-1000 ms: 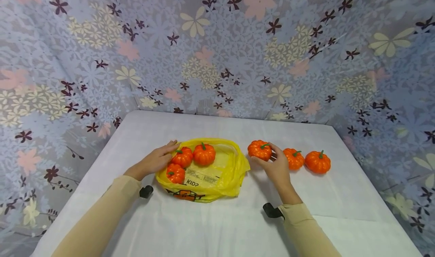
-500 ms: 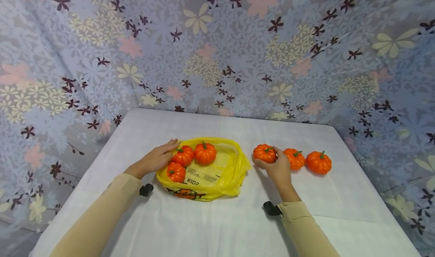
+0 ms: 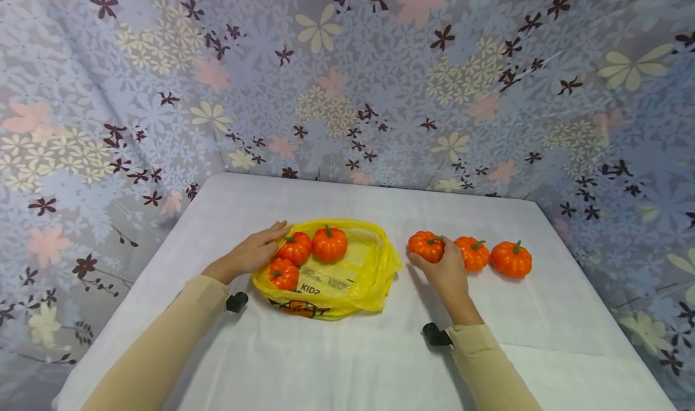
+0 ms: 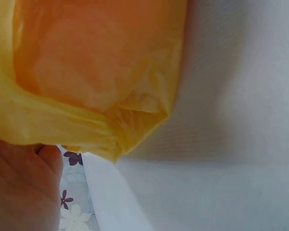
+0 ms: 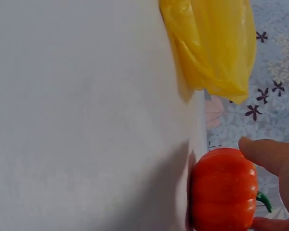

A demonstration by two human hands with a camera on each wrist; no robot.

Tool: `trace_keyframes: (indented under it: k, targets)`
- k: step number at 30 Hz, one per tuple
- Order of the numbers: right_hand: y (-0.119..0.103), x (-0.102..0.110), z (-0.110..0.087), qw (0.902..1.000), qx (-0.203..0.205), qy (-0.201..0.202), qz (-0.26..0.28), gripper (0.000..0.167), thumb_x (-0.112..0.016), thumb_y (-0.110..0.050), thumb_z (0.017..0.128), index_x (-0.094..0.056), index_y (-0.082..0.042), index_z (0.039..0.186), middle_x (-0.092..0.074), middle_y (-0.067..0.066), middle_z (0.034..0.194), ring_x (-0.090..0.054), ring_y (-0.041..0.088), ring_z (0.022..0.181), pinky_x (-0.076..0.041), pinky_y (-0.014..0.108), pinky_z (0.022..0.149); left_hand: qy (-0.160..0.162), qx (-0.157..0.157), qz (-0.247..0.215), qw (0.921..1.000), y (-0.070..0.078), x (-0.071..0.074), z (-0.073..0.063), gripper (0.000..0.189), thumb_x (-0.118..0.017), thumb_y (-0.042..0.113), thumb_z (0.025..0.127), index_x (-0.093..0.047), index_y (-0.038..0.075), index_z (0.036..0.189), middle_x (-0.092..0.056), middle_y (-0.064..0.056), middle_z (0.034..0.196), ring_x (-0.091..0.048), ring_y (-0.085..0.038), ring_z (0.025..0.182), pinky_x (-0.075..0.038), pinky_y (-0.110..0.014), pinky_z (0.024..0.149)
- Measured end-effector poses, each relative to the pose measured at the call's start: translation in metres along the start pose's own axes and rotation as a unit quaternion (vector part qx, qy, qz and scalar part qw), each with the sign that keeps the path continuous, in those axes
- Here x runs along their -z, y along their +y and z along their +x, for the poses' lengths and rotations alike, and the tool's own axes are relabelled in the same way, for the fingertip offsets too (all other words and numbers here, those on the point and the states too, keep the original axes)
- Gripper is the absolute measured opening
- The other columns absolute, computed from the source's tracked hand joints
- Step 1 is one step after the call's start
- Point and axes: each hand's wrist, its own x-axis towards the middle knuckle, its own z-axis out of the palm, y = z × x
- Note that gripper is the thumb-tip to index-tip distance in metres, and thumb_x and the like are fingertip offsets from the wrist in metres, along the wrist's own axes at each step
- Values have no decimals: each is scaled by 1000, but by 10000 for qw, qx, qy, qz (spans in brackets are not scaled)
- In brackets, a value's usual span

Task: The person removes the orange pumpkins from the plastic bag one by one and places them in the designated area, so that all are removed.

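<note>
A yellow plastic bag point(image 3: 380, 266) lies spread wide on the table, with printing on it. Inside its left part sit three small orange pumpkins point(image 3: 329, 245) with green stems. My left hand point(image 3: 251, 254) rests along the bag's left rim, fingers mostly straight. In the left wrist view, one pumpkin shows blurred through the yellow plastic point(image 4: 82, 57). Right of the bag, my right hand point(image 3: 446, 272) holds another small pumpkin point(image 3: 425, 246) low at the table. The right wrist view shows the thumb on this pumpkin point(image 5: 224, 190) and a fingertip beyond its green stem; the other fingers are hidden.
Two more small pumpkins stand to the right of my right hand, a nearer one point(image 3: 473, 254) and a farther one point(image 3: 511, 260). White cloth covers the table point(image 3: 326, 363). A flowered curtain point(image 3: 347, 97) hangs behind the far edge.
My right hand has moved slightly right and down with its pumpkin, away from the bag and closer to the two others. The left hand stays on the bag's rim.
</note>
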Motion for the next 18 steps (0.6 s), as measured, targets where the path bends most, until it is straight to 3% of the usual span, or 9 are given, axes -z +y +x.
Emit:
trace_keyframes:
  k: [4, 10, 18]
  targets:
    - [-3, 6, -4, 9999, 55, 141, 75, 96, -77, -39, 89, -23, 1, 158, -31, 29, 155, -35, 46, 139, -32, 59, 112, -40, 1, 16, 10000, 0, -1, 1, 53, -36, 19, 104, -36, 10, 157, -20, -11, 166, -12, -30, 152, -11, -53, 121]
    - [-15, 15, -10, 9957, 468, 658, 462, 96, -79, -36, 88, -24, 0, 158, -34, 24, 155, -40, 43, 136, -37, 55, 111, -44, 10, 62, 10000, -1, 0, 3, 53, -36, 20, 105, -35, 10, 157, -21, -11, 166, -13, -30, 152, -11, -52, 121]
    - [-36, 11, -16, 9786, 1206, 934, 1380, 98, -86, -36, 82, -32, -3, 156, -38, 19, 155, -40, 36, 138, -36, 46, 114, -67, 34, 75, 9999, -4, 2, 2, 53, -35, 20, 105, -34, 9, 158, -20, -12, 166, -13, -30, 152, -11, -52, 121]
